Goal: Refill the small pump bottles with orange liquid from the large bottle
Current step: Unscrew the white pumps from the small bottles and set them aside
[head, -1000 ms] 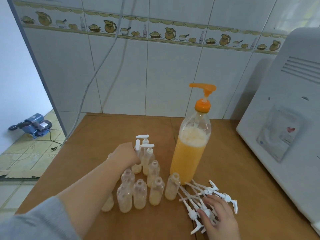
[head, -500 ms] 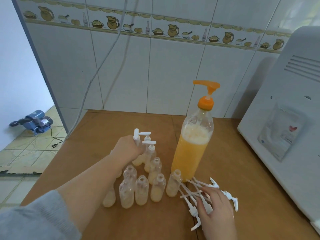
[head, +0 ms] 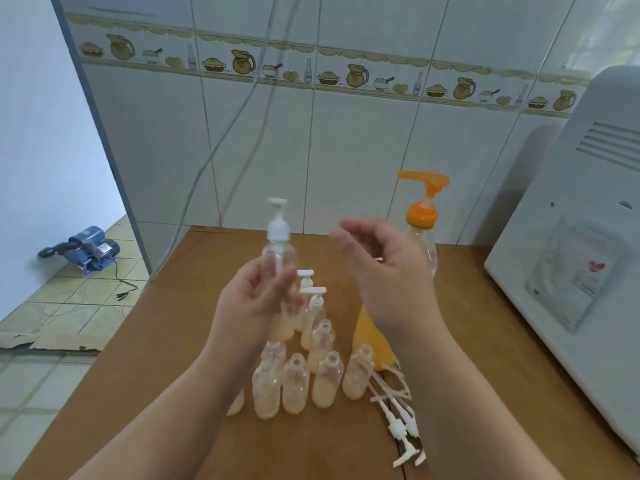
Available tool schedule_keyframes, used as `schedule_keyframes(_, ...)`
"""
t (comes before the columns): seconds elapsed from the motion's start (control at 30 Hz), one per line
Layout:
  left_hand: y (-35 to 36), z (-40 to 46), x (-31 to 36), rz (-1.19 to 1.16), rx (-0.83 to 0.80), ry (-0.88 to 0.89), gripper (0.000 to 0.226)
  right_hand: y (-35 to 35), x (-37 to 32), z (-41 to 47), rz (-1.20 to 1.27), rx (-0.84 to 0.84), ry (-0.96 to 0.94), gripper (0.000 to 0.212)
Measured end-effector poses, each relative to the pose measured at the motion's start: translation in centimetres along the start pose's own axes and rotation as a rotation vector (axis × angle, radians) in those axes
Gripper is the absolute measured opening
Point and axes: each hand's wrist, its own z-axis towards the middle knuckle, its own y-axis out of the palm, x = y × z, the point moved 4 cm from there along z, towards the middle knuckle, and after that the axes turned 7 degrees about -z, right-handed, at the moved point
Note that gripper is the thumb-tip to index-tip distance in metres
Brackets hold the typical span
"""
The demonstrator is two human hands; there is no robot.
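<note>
Left hand point(head: 256, 306) grips one capped pump bottle point(head: 278, 268) upright, nozzle blurred; right hand point(head: 388, 271) hovers beside it, fingers loosely spread, empty.

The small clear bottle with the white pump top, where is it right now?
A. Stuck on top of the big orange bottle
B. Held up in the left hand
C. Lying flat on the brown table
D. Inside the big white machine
B: the left hand grips the small clear plastic bottle with the white pump top upright, raised above the other bottles on the table.
</note>
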Motion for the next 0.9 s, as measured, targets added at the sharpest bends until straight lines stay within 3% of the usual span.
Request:
schedule_keyframes(0.1, -0.2, -1.0, 0.1, 0.272, -0.063, 0.115, 0.04, 1.4, 0.1, 0.5, -0.13, -0.093, 0.043, 0.024)
schedule_keyframes(0.17, -0.2, -1.4, 0.4, 0.271, -0.141, 0.1, 0.037, 1.4, 0.5, 0.5, -0.148, -0.095, 0.064, 0.018)
schedule_keyframes(0.27, -0.3, -1.7, 0.7, 0.153, -0.265, -0.003, 0.018, 1.1, 1.0, 0.3, 0.03, -0.257, 0.17, 0.011)
schedule_keyframes(0.4, -0.4, -1.8, 0.5, -0.043, -0.303, -0.139, 0.035, 0.6, 1.6, 0.4, 0.109, -0.294, 0.202, 0.058)
schedule_keyframes(0.5, 0.2, -1.8, 0.8, 0.075, -0.35, -0.103, 0.023, 1.3, 2.1, -0.3, 0.196, -0.348, 0.23, 0.082)
schedule_keyframes(0.57, 0.5, -1.9, 1.0, 0.065, -0.35, -0.066, 0.012, 1.1, 2.5, -0.5, 0.204, -0.332, 0.229, 0.076)
schedule_keyframes(0.63, 0.4, -1.9, 1.1, 0.047, -0.301, -0.075, 0.008, -0.1, 2.9, -0.5, 0.184, -0.243, 0.246, 0.056)
schedule_keyframes(0.77, 0.5, -2.0, 0.8, 0.292, -0.303, -0.059, 0.036, -0.6, 3.0, -1.0, 0.088, -0.252, 0.259, 0.026)
schedule_keyframes(0.9, 0.8, -1.4, 0.8, 0.466, -0.305, 0.051, 0.042, -1.4, 3.0, -0.6, -0.011, -0.198, 0.222, 0.019)
